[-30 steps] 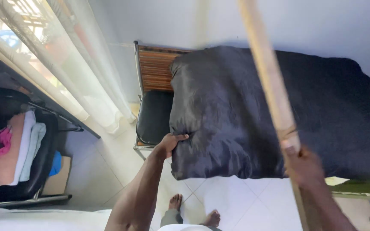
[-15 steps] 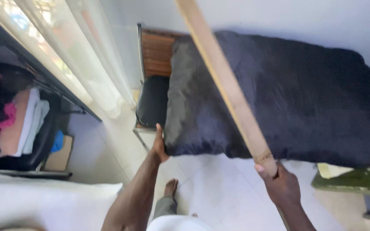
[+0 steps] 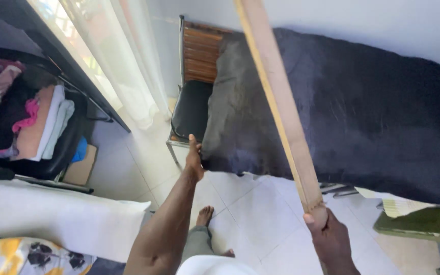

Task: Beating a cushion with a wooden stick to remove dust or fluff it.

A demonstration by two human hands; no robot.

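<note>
A large dark navy cushion (image 3: 352, 102) lies across a chair (image 3: 192, 109) with a wooden slatted back and black seat. My left hand (image 3: 195, 157) grips the cushion's near left corner. My right hand (image 3: 329, 231) is closed around the lower end of a long pale wooden stick (image 3: 278, 97), which slants up and to the left across the cushion and out of the top of the frame.
Sheer white curtains (image 3: 123, 61) hang at the upper left. A black chair piled with folded clothes (image 3: 31, 122) stands at the left. A white pillow (image 3: 57, 216) lies at lower left, a green cushion (image 3: 423, 224) at lower right. My bare feet (image 3: 207, 216) stand on white tiles.
The stick has swung from the right side of the cushion leftward and now crosses its middle. My left hand stays at the cushion's corner. The view has shifted right and down.
</note>
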